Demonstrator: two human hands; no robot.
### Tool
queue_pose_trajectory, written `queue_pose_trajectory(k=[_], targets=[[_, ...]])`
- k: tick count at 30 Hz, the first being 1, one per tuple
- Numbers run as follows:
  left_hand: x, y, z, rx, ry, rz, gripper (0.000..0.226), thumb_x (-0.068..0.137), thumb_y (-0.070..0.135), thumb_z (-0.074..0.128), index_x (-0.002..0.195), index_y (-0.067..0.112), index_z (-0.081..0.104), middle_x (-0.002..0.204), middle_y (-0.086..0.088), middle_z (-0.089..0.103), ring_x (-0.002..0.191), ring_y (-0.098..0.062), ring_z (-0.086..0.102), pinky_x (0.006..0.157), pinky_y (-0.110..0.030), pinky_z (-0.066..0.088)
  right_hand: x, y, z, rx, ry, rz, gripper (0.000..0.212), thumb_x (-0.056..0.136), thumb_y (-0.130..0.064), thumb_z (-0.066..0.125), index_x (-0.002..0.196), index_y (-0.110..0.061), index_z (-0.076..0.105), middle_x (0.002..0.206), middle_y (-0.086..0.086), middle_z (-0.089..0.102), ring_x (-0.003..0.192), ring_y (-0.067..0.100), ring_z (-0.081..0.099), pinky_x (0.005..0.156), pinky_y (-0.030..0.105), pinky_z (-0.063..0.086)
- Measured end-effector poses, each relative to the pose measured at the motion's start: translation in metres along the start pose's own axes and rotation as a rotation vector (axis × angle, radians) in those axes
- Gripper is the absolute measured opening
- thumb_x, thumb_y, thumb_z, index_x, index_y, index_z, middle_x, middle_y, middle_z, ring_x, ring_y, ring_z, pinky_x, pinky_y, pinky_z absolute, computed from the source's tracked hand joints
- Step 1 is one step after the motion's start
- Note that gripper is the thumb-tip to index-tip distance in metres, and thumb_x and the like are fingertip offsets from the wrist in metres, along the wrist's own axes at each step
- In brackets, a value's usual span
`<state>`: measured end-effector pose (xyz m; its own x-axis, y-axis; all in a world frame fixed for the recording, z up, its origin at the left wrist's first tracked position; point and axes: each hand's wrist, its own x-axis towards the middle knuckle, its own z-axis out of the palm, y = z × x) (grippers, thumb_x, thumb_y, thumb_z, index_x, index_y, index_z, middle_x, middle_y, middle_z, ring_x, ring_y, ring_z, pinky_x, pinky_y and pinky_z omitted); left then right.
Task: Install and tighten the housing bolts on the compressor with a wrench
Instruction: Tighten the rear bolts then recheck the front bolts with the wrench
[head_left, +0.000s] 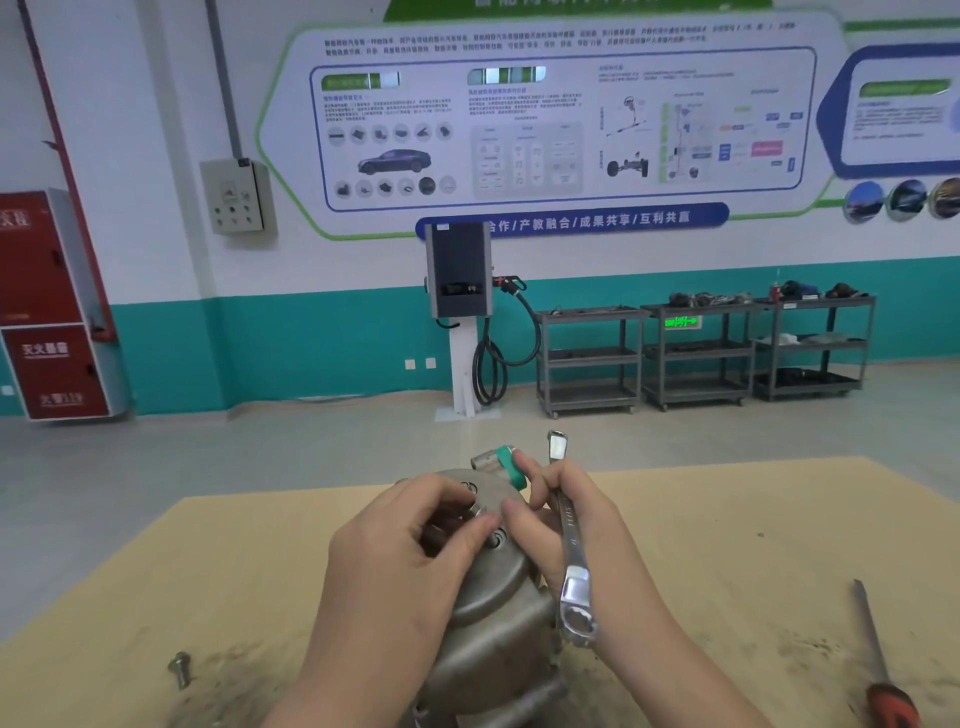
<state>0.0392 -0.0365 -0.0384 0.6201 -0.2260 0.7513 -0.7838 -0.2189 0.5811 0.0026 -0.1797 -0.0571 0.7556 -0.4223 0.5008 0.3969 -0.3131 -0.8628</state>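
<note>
Compressor: I see the compressor (493, 613) at lower centre of the frame, standing on the tan table (727, 545). It is a dull grey cast-metal body with a round, slightly domed end cover facing up toward me.
Compressor axis: its long axis runs from the bottom edge of the frame up and slightly away, cover end highest. A grey port with a green cap (511, 464) sticks out at the far top edge.
Bolt in work: a small silver bolt (480, 512) stands on the cover, between my fingertips.
Left hand: my left hand (410, 551) curls over the cover and pinches the bolt with thumb and fingers.
Right hand: my right hand (566, 525) grips the wrench (569, 540) in its fingers, while its thumb reaches toward the bolt.
Wrench: bright steel, ring-ended at both ends; its long axis runs near vertical in the frame, 1 ring low beside the compressor, the other end poking above my fingers.
Loose bolt: 1 spare bolt (181, 669) lies at lower left on the table.
Screwdriver: a red-handled screwdriver (878, 665) lies at lower right, shaft pointing up-frame.
</note>
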Motion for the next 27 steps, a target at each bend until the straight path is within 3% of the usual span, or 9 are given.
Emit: queue_pose_trajectory(k=[4,7,9,12,16,19,23,25,27], targets=[[0.001,0.005,-0.003,0.145,-0.086,0.172,0.016,0.074,0.040,0.078,0.072,0.029,0.067,0.087,0.019,0.061,0.075,0.004,0.054,0.068,-0.010,0.040,0.001,0.003,-0.004,-0.012,-0.017,0.006,0.040,0.085,-0.008,0.068,0.063,-0.035,0.049,0.125,-0.016,0.061,0.097,-0.007,0.065,0.078,0.010,0.044],[-0.002,0.006,-0.007,0.181,-0.146,0.264,0.028,0.075,0.058,0.057,0.085,0.036,0.072,0.107,0.044,0.051,0.095,0.018,0.045,0.078,-0.013,0.038,0.000,-0.006,-0.007,0.007,-0.043,-0.006,0.026,0.086,-0.028,0.069,0.067,-0.032,0.052,0.112,-0.018,0.064,0.092,-0.015,0.062,0.069,0.003,0.043],[-0.006,0.003,-0.010,0.184,-0.157,0.284,0.037,0.072,0.061,0.057,0.097,0.038,0.072,0.117,0.057,0.038,0.105,0.024,0.037,0.093,-0.014,0.033,-0.001,-0.017,-0.014,0.014,0.013,-0.007,0.030,0.082,-0.059,0.055,0.078,-0.029,0.056,0.094,-0.013,0.071,0.083,-0.008,0.066,0.063,0.007,0.047],[-0.011,0.000,-0.009,0.177,-0.214,0.271,0.050,0.069,0.063,0.059,0.114,0.043,0.065,0.124,0.054,0.041,0.114,0.010,0.041,0.102,-0.024,0.026,0.001,-0.032,-0.034,-0.073,0.210,-0.058,0.057,0.079,-0.082,0.021,0.091,-0.035,0.051,0.081,-0.010,0.068,0.066,-0.007,0.060,0.056,0.013,0.043],[-0.012,0.004,-0.007,0.177,-0.298,0.194,0.049,0.066,0.069,0.056,0.114,0.060,0.058,0.117,0.043,0.053,0.118,0.012,0.039,0.108,-0.039,0.022,0.001,-0.045,-0.051,0.286,0.331,-0.012,0.072,0.082,-0.078,0.022,0.066,-0.022,0.064,0.058,0.002,0.056,0.049,0.011,0.049,0.044,0.020,0.038],[-0.008,0.008,-0.006,0.198,-0.379,0.116,0.074,0.058,0.079,0.046,0.126,0.059,0.026,0.130,0.046,0.031,0.124,0.030,0.013,0.116,-0.020,0.001,0.002,-0.052,-0.051,0.661,0.232,0.161,0.069,0.084,-0.065,0.034,0.052,-0.011,0.062,0.046,0.011,0.045,0.037,0.017,0.038,0.036,0.020,0.028],[0.000,0.010,-0.006,0.388,-0.475,0.143,0.091,0.049,0.090,0.019,0.128,0.057,-0.013,0.136,0.048,-0.010,0.116,0.035,-0.025,0.098,-0.003,-0.023,0.005,-0.042,-0.050,0.742,0.113,0.338,0.074,0.096,-0.054,0.033,0.048,-0.003,0.055,0.041,0.010,0.037,0.031,0.015,0.029,0.037,0.016,0.019],[0.000,0.013,-0.004,0.419,-0.483,0.184,0.087,0.054,0.089,0.020,0.130,0.061,-0.010,0.138,0.048,-0.006,0.125,0.031,-0.017,0.100,-0.001,-0.016,0.007,-0.035,-0.051,0.721,0.105,0.360,0.074,0.097,-0.052,0.033,0.047,-0.002,0.055,0.040,0.010,0.036,0.030,0.015,0.028,0.038,0.017,0.016],[0.001,0.015,-0.002,0.401,-0.485,0.224,0.077,0.064,0.080,0.037,0.136,0.056,0.022,0.140,0.041,0.025,0.129,0.019,0.023,0.101,-0.003,0.010,0.009,-0.032,-0.051,0.716,0.095,0.371,0.074,0.097,-0.051,0.034,0.047,-0.002,0.055,0.040,0.009,0.037,0.030,0.015,0.029,0.039,0.018,0.016]])
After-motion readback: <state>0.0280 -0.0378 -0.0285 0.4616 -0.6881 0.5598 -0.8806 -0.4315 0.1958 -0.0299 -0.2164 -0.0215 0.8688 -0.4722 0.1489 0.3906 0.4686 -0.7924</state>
